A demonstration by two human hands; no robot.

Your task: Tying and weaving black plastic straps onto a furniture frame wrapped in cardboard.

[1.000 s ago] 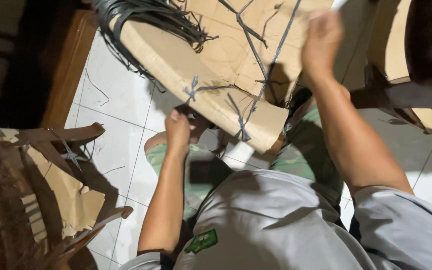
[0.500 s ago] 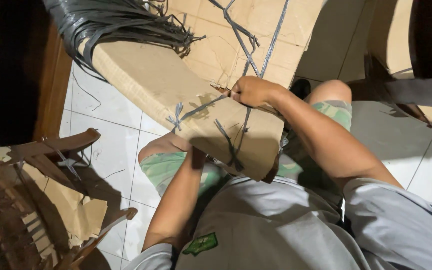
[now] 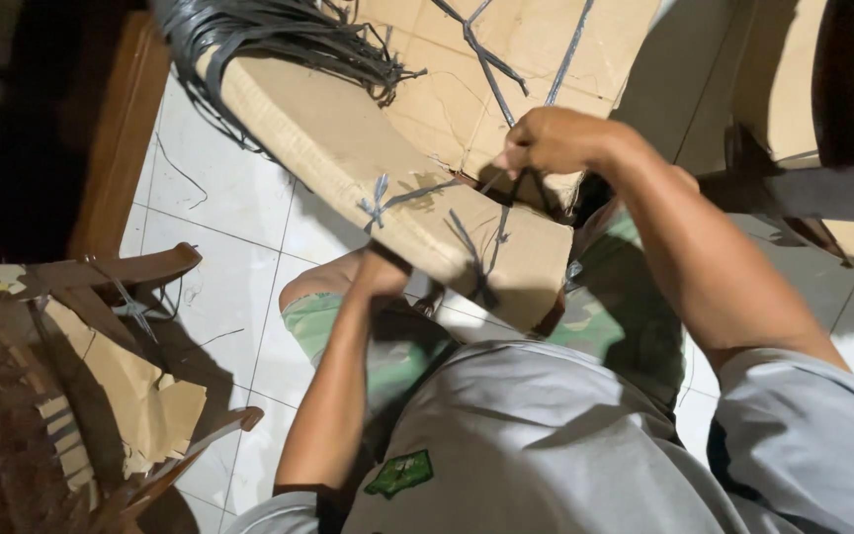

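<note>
A cardboard-wrapped piece of furniture (image 3: 348, 148) lies tilted over my knees, bound with thin grey plastic straps (image 3: 486, 54). My right hand (image 3: 546, 138) is closed on one of those straps on top of the cardboard. My left hand (image 3: 383, 269) reaches under the lower edge of the cardboard, its fingers hidden from view. A knotted strap (image 3: 380, 203) sits on the cardboard just above my left hand. A bundle of loose dark straps (image 3: 269, 35) hangs over the upper end of the piece.
A wooden chair partly wrapped in torn cardboard (image 3: 71, 376) stands at the left. More wrapped furniture (image 3: 822, 109) is at the right. White floor tiles (image 3: 219, 247) show between them. A dark wooden board (image 3: 116, 138) leans at the upper left.
My right hand came down from high up and closed on a strap on the cardboard. My left hand slid under the cardboard's lower edge.
</note>
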